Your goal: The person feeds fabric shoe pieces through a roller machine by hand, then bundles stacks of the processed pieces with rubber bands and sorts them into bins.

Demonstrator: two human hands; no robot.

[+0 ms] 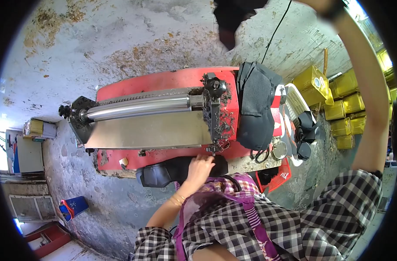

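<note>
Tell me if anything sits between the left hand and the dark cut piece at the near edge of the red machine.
Nothing visible does. The left hand already rests on the dark piece at the front edge of the red machine. The right hand is raised high, holding another dark piece.

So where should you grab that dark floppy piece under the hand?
Probably by the free left end of the dark piece, coming from the near side. It lies flat along the bench edge, the left hand covers its middle, and the machine blocks the far side.

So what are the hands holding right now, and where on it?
The left hand rests on the near edge of a dark fabric piece. The right hand, raised overhead, grips another dark piece by its upper edge.
</note>
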